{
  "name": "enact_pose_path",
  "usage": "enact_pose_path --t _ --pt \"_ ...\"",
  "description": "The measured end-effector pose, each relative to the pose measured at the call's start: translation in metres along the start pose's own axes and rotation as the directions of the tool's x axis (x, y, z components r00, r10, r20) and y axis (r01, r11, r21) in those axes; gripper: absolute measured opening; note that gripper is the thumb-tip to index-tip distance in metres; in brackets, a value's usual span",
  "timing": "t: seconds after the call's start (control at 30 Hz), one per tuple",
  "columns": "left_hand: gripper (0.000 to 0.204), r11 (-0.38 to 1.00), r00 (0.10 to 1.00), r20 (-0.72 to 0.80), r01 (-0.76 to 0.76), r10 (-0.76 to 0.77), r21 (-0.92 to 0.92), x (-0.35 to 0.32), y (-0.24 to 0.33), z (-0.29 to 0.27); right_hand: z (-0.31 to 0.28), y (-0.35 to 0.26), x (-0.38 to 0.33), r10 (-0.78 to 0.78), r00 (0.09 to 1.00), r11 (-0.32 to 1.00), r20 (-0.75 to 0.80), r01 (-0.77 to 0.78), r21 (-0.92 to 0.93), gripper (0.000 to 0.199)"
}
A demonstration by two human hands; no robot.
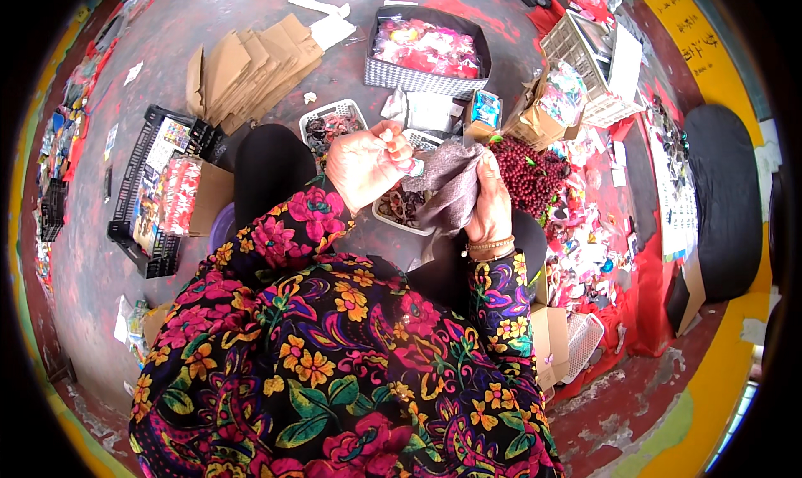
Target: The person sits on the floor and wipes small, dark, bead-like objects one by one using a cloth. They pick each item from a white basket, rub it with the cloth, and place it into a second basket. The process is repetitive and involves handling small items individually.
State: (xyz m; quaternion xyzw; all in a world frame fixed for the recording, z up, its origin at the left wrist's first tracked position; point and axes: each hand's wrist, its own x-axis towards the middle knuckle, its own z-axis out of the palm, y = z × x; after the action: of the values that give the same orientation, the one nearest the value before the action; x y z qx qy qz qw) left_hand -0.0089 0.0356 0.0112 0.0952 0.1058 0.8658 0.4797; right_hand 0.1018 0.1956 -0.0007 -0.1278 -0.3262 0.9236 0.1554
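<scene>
The fingers [399,148] of the left hand [368,162] are drawn together, and from my end they look closed on a small pale piece [414,168], too tiny for me to make out. On the right hand [491,198], the fingers and thumb grip a greyish-mauve cloth [451,180], which hangs between the hands, over part of a white basket [401,225] of small dark items. My main worry is that pale piece: a loose pinch could let it drop among the basket's contents, where I would struggle to find it. The cloth hides part of that basket from me, so a fall there might go unseen. Its hanging end could also snag on the rim or drag items out if the right hand lifts sharply. A swing to the right could brush the dark red berry bunch [528,175], just beside that hand
</scene>
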Motion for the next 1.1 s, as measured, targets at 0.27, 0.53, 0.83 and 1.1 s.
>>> enact_pose_path --t 0.27,0.53,0.83,1.1 --pt "0.013 0.994 0.992 -0.083 -0.100 0.095 -0.054 0.003 -0.013 0.007 0.010 0.010 -0.006 0.054 0.964 0.971 0.262 0.010 -0.238 0.023" --pt "0.019 0.997 0.994 -0.102 -0.044 0.037 -0.062 0.003 -0.028 -0.001 -0.003 0.015 -0.002 -0.146 0.972 0.796 0.182 0.225 -0.561 0.019" --pt "0.011 0.922 0.969 -0.245 0.126 -0.034 0.367 -0.003 -0.036 0.013 -0.001 0.013 -0.003 -0.205 0.973 0.873 0.106 0.231 -0.429 0.009" --pt "0.012 0.643 0.967 -0.233 0.117 0.099 0.757 -0.002 -0.038 0.002 -0.005 0.016 0.001 -0.274 0.960 0.854 0.063 0.273 -0.443 0.010"
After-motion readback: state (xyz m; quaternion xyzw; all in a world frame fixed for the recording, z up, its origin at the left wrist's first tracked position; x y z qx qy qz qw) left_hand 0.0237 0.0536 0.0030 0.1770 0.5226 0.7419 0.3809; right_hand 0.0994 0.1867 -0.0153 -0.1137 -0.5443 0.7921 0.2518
